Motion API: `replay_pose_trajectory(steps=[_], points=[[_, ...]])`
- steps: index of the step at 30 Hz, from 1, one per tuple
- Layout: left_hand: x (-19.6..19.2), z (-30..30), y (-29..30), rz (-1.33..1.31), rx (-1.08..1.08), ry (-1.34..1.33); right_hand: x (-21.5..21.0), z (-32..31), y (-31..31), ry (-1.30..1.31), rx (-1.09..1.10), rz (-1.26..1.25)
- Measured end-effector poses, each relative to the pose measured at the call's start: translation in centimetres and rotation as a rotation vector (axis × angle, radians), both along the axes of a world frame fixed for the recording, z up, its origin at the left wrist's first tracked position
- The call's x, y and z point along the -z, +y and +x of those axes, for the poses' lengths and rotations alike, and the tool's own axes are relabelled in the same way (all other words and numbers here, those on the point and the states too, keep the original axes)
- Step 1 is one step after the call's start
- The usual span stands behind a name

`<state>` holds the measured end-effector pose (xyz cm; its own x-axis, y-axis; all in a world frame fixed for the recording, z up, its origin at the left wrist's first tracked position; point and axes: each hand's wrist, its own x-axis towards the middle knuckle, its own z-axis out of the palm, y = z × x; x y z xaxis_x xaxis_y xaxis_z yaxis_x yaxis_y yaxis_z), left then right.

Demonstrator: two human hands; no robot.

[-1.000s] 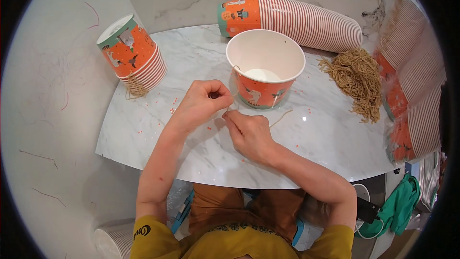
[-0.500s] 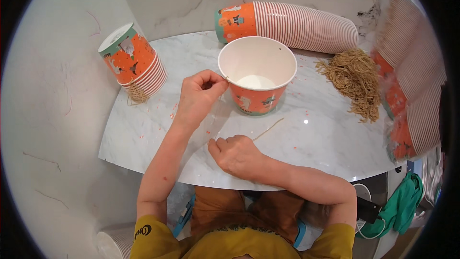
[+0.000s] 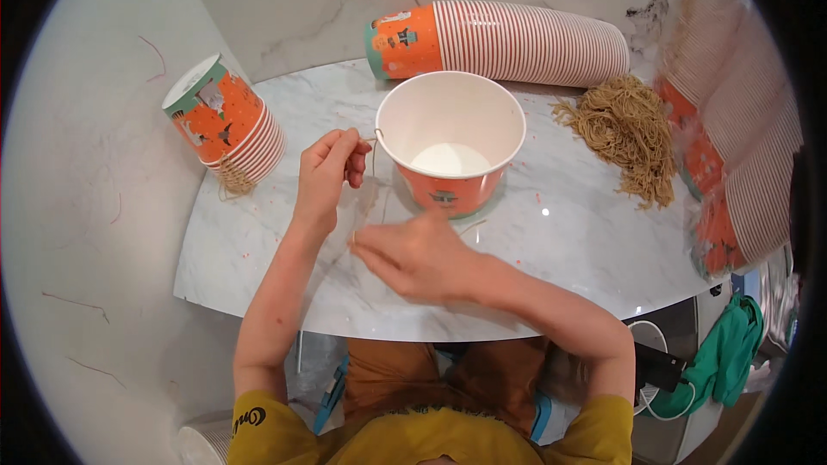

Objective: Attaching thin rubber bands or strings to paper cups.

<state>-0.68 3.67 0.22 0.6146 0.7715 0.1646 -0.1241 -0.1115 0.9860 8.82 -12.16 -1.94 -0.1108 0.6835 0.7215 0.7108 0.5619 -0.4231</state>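
Clear-wrapped cup sleeves (image 3: 732, 146) far right

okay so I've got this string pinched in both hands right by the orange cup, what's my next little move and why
Probably guide the string end in your left hand toward the rim of the orange paper cup. That hand pinches the thin string right beside the rim, while your right hand holds the lower end taut in front of the cup. Whether there is a hole cannot be seen.

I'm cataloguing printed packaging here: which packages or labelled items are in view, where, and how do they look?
Cup: table centre, upright, orange print, white inside.
Cup sleeve: lying behind it, orange-teal end, white ribs.
Small stack: left, tilted, orange-teal.
Wrapped stacks: right edge, clear plastic.
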Motion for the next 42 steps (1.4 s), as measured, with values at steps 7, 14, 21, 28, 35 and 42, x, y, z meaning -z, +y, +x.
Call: replay_pose_trajectory(steps=[7,14,21,28,35,42], points=[[0.7,-1.1,-1.2,0.278,0.203,0.198,-7.7,4.5,-1.6,0.263,0.341,0.048],[-1.1,-1.0,-4.4,0.868,0.222,-0.18,-5.8,13.2,-0.6,0.156,0.933,0.174],[-1.3,1.3,-7.2,1.228,0.172,-0.133,-4.0,14.2,0.5,0.658,0.563,0.024],[-1.4,1.8,-2.2,0.946,-0.151,0.11,-4.3,13.9,-0.3,1.186,0.11,-0.278],[-1.3,0.2,1.8,0.931,-0.408,-0.025,-1.8,11.9,1.6,1.31,-0.043,-0.437],[0.2,-0.7,-3.1,0.893,-0.236,-0.056,-1.4,10.5,1.7,1.316,-0.128,-0.47]])
